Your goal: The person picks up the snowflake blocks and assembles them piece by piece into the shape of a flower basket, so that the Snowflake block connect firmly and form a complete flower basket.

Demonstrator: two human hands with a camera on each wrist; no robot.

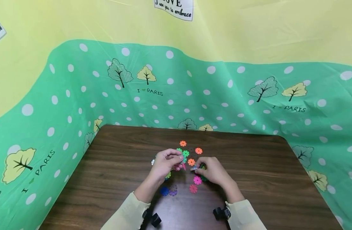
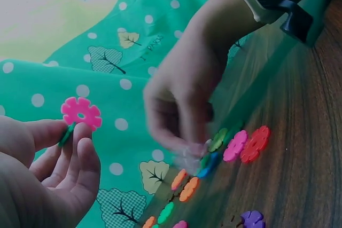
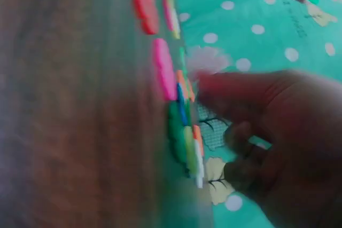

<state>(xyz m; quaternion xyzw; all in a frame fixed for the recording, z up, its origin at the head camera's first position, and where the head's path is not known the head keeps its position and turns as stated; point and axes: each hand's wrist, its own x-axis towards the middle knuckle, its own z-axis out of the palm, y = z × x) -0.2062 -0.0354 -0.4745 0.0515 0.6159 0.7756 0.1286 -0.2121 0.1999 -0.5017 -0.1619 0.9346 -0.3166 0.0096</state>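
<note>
My left hand (image 1: 166, 162) is raised over the table and pinches a green notched flower disc (image 2: 66, 135) between thumb and fingers. A pink flower disc (image 2: 81, 114) is slotted onto that green one and stands up beyond the fingertips. To the right, my right hand (image 1: 212, 171) pinches a whitish flower disc (image 3: 207, 60) between thumb and finger; it is blurred in both wrist views. Under and beside this hand lie a pink disc (image 1: 197, 180), a blue disc (image 2: 208, 165) and a dark green disc (image 3: 175, 132).
Loose discs lie about both hands on the brown wooden table (image 1: 121, 179): orange ones (image 1: 198, 150) farther back, a red one (image 1: 193, 188), a dark blue one (image 1: 164, 191) and a purple one (image 1: 173, 193) nearer. A green and yellow printed cloth (image 1: 193, 80) hangs behind the table.
</note>
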